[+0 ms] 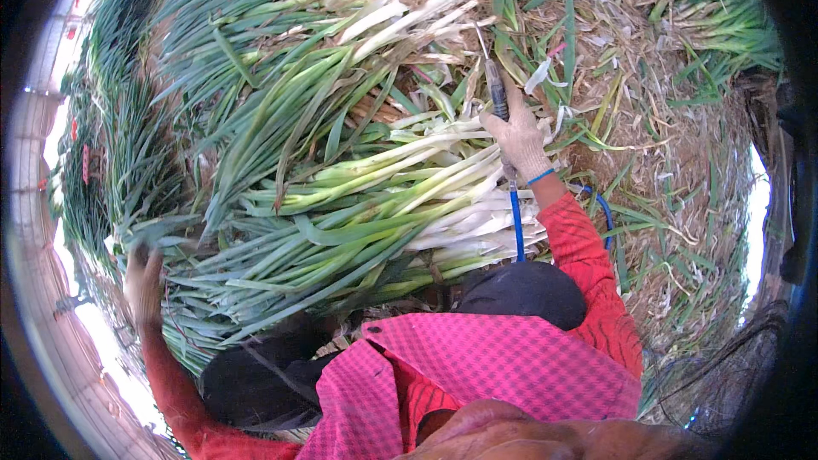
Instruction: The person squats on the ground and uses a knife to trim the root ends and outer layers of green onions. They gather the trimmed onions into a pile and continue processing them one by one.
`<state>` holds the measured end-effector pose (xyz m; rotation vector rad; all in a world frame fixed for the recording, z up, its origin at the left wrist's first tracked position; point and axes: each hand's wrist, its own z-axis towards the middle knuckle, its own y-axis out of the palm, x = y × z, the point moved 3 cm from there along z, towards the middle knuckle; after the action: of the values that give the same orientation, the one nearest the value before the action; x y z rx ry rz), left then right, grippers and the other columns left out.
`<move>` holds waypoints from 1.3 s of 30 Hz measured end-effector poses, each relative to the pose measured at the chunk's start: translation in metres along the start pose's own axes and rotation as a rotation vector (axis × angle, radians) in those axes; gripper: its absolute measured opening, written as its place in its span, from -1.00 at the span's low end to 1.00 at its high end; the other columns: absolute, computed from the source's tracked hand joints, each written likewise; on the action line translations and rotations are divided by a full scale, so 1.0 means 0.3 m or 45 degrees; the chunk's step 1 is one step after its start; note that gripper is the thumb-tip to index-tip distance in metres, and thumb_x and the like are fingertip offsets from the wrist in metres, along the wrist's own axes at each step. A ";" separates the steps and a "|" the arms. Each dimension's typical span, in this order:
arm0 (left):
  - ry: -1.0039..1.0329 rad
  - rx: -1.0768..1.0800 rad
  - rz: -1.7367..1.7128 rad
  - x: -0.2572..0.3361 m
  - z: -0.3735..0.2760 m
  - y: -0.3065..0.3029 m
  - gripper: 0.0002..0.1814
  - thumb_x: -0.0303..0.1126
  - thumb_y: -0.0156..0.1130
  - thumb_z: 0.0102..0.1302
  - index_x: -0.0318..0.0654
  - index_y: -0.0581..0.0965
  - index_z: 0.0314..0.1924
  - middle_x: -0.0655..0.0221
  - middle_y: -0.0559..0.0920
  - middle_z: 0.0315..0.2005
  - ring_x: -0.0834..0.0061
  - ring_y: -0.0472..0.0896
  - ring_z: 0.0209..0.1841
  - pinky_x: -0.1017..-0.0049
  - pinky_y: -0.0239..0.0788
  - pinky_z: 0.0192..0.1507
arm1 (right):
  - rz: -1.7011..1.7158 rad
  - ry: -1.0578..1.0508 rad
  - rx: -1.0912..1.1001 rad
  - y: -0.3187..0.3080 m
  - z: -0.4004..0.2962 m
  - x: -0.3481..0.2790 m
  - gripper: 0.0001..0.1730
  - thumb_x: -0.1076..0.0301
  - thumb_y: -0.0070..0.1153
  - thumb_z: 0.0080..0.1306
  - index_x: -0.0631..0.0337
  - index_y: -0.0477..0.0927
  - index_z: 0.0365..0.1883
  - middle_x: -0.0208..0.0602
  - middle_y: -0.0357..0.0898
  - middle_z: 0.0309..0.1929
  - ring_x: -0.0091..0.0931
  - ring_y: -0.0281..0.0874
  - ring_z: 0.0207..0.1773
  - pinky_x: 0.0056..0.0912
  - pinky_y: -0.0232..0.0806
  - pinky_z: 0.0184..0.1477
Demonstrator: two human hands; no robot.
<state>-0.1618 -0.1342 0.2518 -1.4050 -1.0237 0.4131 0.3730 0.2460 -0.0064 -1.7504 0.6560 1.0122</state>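
Observation:
My right hand point(519, 137), in a pale knit glove, grips an air blow gun point(496, 86) whose thin metal nozzle points up toward the root ends of the green onions. A blue air hose point(517, 220) runs down from its grip past my knee. Below that hand lie peeled green onions point(473, 220), white stems to the right and leaves to the left. At far left, my gloved left hand point(144, 281) is blurred beside the leaf tips point(172, 236); whether it holds any is unclear. Unpeeled green onions point(275, 25) with brown skins lie further away.
Peeled skins and leaf scraps point(639, 160) litter the soil on the right. Another pile of green onions point(722, 19) lies at upper right, and more bundles point(128, 140) line the left. My dark-clothed knee point(524, 294) is close to the white stems. Dark netting point(722, 370) lies at lower right.

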 end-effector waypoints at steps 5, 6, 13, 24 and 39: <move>0.705 -0.109 0.419 0.824 0.317 0.636 -0.28 -0.04 0.40 0.24 -0.34 0.51 0.30 0.01 0.59 0.22 0.06 0.57 0.28 0.23 0.36 0.35 | -0.026 -0.252 -0.106 0.068 -0.059 0.037 0.00 0.05 0.25 0.22 0.09 0.13 0.59 0.32 0.57 0.18 0.09 0.59 0.19 0.00 0.43 0.21; 0.858 -0.111 0.380 0.895 0.380 0.743 -0.20 0.02 0.43 0.20 -0.33 0.49 0.33 -0.01 0.58 0.24 0.04 0.55 0.29 0.21 0.35 0.37 | -0.021 -0.197 -0.155 0.074 -0.070 0.020 0.00 0.04 0.24 0.23 0.09 0.13 0.59 0.31 0.55 0.21 0.08 0.58 0.23 -0.02 0.42 0.24; 0.754 -0.197 0.448 1.034 0.445 1.157 0.00 0.10 0.54 -0.03 -0.25 0.44 0.38 -0.07 0.58 0.22 -0.03 0.57 0.26 0.18 0.39 0.33 | 0.054 -0.107 -0.159 0.048 -0.057 0.051 -0.02 0.02 0.22 0.23 0.11 0.15 0.57 0.28 0.53 0.27 0.04 0.52 0.33 -0.07 0.36 0.34; 0.685 -0.479 0.666 0.972 0.460 1.091 -0.27 0.10 0.40 0.06 -0.28 0.61 0.11 -0.10 0.71 -0.06 -0.01 0.70 0.02 0.13 0.51 0.12 | 0.223 -0.184 -0.057 0.016 -0.047 0.087 0.00 0.14 0.27 0.22 0.06 0.13 0.61 0.16 0.52 0.32 -0.09 0.54 0.34 -0.17 0.35 0.33; 0.067 -1.064 -0.562 0.958 0.195 1.228 -0.31 0.18 0.00 0.54 -0.34 0.60 0.23 0.27 0.71 -0.04 0.44 0.64 -0.05 0.42 0.43 0.11 | -0.039 -0.132 -0.690 0.058 -0.191 -0.119 -0.04 0.24 0.24 0.20 0.07 0.20 0.59 0.12 0.60 0.20 -0.20 0.64 0.21 -0.26 0.43 0.26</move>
<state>0.0649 0.1914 -0.0017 -1.8222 -1.5052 -0.4329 0.3602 0.1859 0.0265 -2.1419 0.2992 1.3351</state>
